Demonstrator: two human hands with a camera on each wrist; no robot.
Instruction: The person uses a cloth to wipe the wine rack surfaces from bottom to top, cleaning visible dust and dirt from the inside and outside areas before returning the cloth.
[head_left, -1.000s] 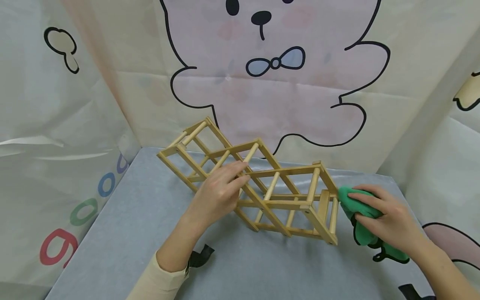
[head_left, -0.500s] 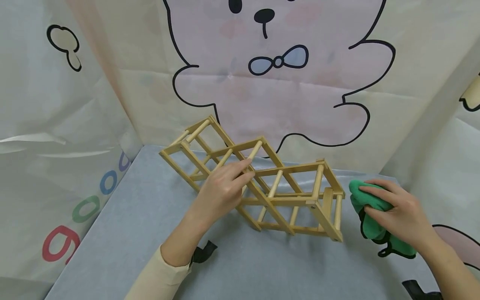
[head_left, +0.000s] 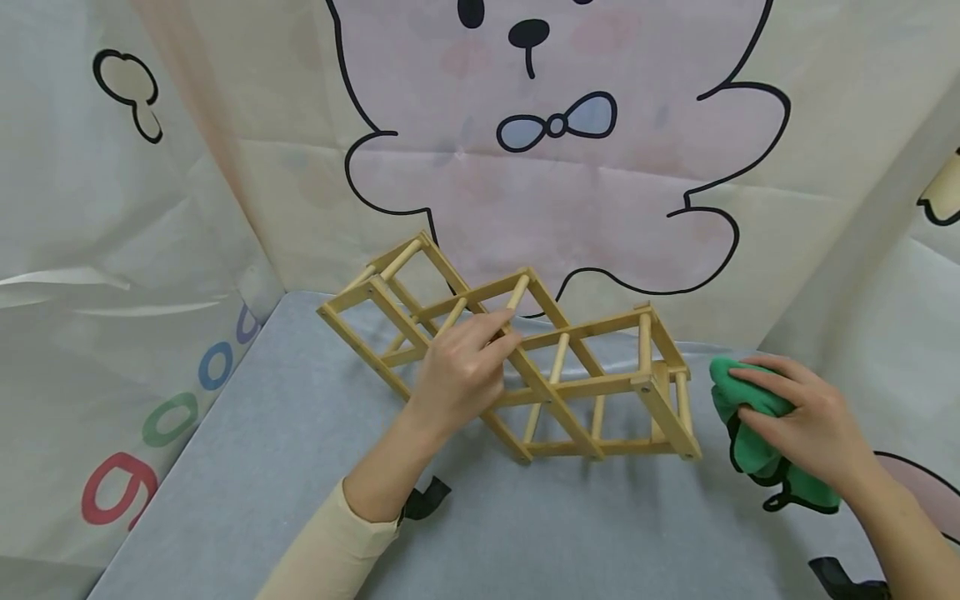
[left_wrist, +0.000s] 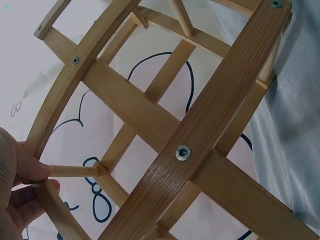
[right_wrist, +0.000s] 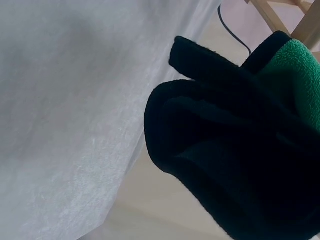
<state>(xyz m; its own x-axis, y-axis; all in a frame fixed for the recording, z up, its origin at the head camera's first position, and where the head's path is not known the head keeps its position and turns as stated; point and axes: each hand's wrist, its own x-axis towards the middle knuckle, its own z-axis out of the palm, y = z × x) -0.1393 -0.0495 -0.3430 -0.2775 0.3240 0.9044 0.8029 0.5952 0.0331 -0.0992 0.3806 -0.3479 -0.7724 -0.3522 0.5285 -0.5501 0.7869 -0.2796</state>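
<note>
A folding wooden rack (head_left: 666, 421) of crossed slats and round dowels stands at a slant on the table. Near its middle my left hand (head_left: 461, 371) grips it; in the left wrist view the thumb and fingers (left_wrist: 25, 162) pinch the frame at a dowel's end. Metal rivets join the slats (left_wrist: 200, 120) there. Off the rack's right end, my right hand (head_left: 813, 421) holds a bunched green cloth (head_left: 757, 450) with dark edging and a small loop. A gap separates cloth and rack. In the right wrist view, the cloth (right_wrist: 305, 75) hides the fingers.
A pale blue-grey cover (head_left: 247, 467) lies over the table. Printed fabric with a cartoon bear (head_left: 600, 217) hangs behind, close to the rack, and sheets enclose both sides. Black strips (head_left: 427, 498) lie by the left wrist and at the lower right (head_left: 840, 579).
The green cloth has moved right, away from the rack's right end, which it touched earlier. My left hand has shifted slightly right, and the rack's right end has risen and turned a little.
</note>
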